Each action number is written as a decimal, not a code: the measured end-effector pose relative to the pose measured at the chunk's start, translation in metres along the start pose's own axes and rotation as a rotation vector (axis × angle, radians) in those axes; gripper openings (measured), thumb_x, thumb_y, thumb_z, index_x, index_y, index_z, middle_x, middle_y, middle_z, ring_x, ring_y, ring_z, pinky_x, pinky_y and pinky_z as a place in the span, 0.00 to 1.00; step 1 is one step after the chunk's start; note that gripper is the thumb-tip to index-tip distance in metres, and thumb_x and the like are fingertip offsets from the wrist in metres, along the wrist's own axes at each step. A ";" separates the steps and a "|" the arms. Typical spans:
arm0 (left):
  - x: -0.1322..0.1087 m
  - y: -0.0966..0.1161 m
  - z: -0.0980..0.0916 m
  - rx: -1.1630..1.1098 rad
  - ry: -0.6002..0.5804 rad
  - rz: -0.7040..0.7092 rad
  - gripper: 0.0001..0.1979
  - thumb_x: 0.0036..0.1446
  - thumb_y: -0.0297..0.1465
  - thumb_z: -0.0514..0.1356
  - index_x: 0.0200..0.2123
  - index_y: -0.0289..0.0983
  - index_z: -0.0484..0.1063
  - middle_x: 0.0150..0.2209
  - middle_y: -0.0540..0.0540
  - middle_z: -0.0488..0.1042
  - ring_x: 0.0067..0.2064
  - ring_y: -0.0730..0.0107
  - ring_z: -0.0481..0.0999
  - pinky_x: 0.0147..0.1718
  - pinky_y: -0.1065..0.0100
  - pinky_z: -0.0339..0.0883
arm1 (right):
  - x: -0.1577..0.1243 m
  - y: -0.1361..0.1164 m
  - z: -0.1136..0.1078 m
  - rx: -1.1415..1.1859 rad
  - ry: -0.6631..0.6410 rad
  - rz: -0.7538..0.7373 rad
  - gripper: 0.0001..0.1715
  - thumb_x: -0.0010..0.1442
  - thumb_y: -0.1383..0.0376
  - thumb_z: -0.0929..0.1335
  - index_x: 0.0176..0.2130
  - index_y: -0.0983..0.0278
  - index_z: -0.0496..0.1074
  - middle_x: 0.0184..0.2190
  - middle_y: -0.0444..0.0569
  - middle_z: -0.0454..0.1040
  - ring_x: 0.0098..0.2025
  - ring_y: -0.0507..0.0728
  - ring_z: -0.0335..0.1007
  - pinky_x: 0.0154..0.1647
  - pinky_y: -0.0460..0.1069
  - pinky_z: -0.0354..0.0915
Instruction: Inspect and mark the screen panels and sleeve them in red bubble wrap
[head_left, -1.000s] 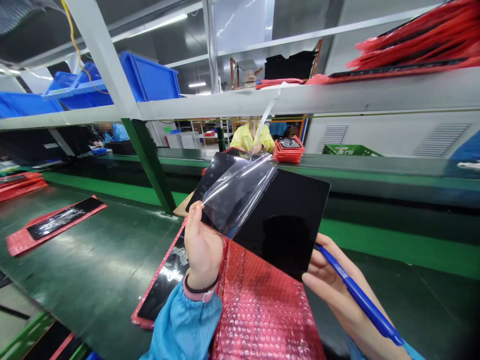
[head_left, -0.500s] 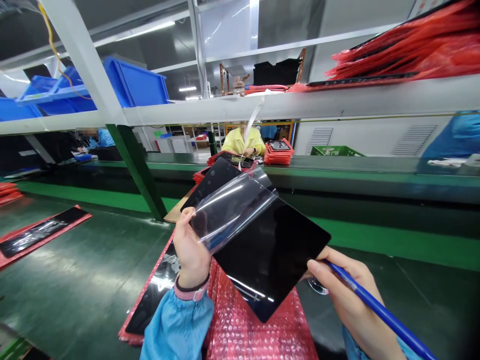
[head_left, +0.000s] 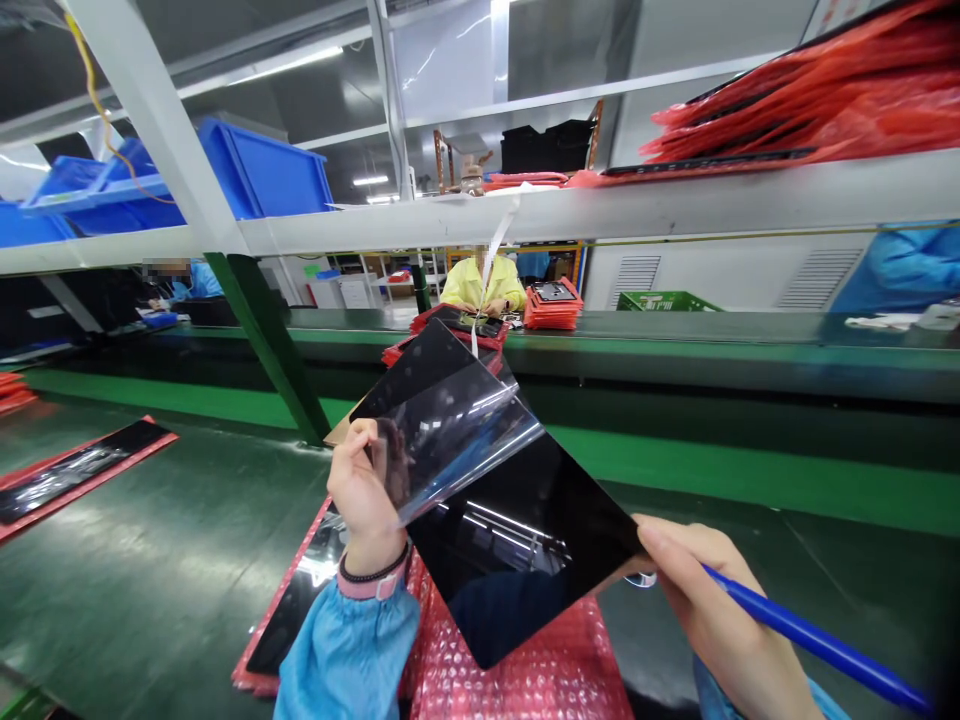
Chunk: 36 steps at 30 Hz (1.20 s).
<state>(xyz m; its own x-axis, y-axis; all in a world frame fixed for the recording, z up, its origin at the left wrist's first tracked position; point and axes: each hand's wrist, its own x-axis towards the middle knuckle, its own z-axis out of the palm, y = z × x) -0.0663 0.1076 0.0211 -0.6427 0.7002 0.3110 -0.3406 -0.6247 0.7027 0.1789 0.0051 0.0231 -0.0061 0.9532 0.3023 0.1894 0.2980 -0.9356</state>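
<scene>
Compared with half a second ago, the black panel lies flatter and a little lower, its far corner reaching higher toward the back conveyor and its near corner hanging over the red bubble wrap. Its face now mirrors ceiling lights and a blue sleeve. The clear film still stands peeled off the upper half, but it has swung over the left hand, whose fingertips now show through it. The left hand is closed on the panel's left corner together with the film's edge. The right hand has sunk slightly; it grips a blue pen and its fingertips touch the panel's right corner. The panel is a thin, rigid, glossy rectangle with sharp corners, held in the air above the table. The film is thin, limp and shiny, bowed in a soft curve. The bubble wrap is pebbled with small round cells. A second dark panel lies on red wrap below the left wrist. The table top is smooth dark green with a dull sheen.
</scene>
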 end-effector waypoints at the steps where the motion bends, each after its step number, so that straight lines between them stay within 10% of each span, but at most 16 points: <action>1: -0.001 0.002 0.001 0.006 -0.009 -0.012 0.07 0.44 0.29 0.57 0.18 0.38 0.61 0.23 0.53 0.61 0.27 0.75 0.62 0.29 0.73 0.58 | -0.001 0.003 0.000 -0.059 0.049 -0.004 0.26 0.59 0.48 0.65 0.19 0.58 0.76 0.23 0.48 0.77 0.29 0.61 0.74 0.35 0.52 0.69; 9: -0.019 0.009 0.005 0.019 -0.255 -0.117 0.09 0.46 0.32 0.56 0.17 0.37 0.65 0.23 0.49 0.66 0.27 0.71 0.65 0.27 0.71 0.60 | 0.006 0.014 0.006 -0.146 0.138 0.018 0.24 0.56 0.46 0.67 0.23 0.59 0.77 0.25 0.47 0.76 0.31 0.61 0.72 0.32 0.52 0.69; 14: -0.027 0.004 -0.001 -0.011 -0.439 -0.114 0.11 0.50 0.35 0.54 0.20 0.37 0.70 0.27 0.45 0.71 0.30 0.65 0.69 0.29 0.66 0.60 | 0.013 0.007 0.011 -0.075 -0.122 -0.089 0.17 0.60 0.52 0.65 0.35 0.59 0.77 0.27 0.45 0.75 0.32 0.58 0.71 0.36 0.50 0.68; 23: -0.031 0.006 -0.002 0.023 -0.440 -0.043 0.12 0.48 0.33 0.54 0.18 0.37 0.70 0.28 0.44 0.75 0.32 0.63 0.71 0.31 0.66 0.60 | 0.011 0.012 0.016 -0.241 -0.167 -0.112 0.26 0.55 0.57 0.72 0.53 0.57 0.67 0.45 0.46 0.78 0.50 0.62 0.73 0.46 0.49 0.70; 31: -0.031 0.002 -0.003 0.026 -0.483 0.033 0.11 0.46 0.33 0.55 0.18 0.37 0.74 0.27 0.44 0.75 0.32 0.62 0.73 0.32 0.66 0.64 | 0.005 0.026 0.023 -0.506 0.053 -0.682 0.56 0.56 0.70 0.71 0.68 0.53 0.34 0.70 0.45 0.34 0.69 0.66 0.35 0.65 0.64 0.50; 36: -0.033 0.000 -0.005 0.082 -0.494 0.134 0.12 0.46 0.34 0.57 0.17 0.38 0.76 0.19 0.45 0.71 0.26 0.63 0.71 0.25 0.66 0.62 | 0.002 0.020 0.019 -0.637 -0.079 -0.865 0.54 0.54 0.71 0.71 0.68 0.58 0.39 0.68 0.47 0.46 0.69 0.69 0.33 0.64 0.73 0.42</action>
<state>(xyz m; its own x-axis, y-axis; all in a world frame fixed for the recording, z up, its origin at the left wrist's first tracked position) -0.0486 0.0827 0.0076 -0.2697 0.7081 0.6526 -0.2103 -0.7047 0.6776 0.1645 0.0138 0.0012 -0.4428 0.4391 0.7817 0.5667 0.8127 -0.1355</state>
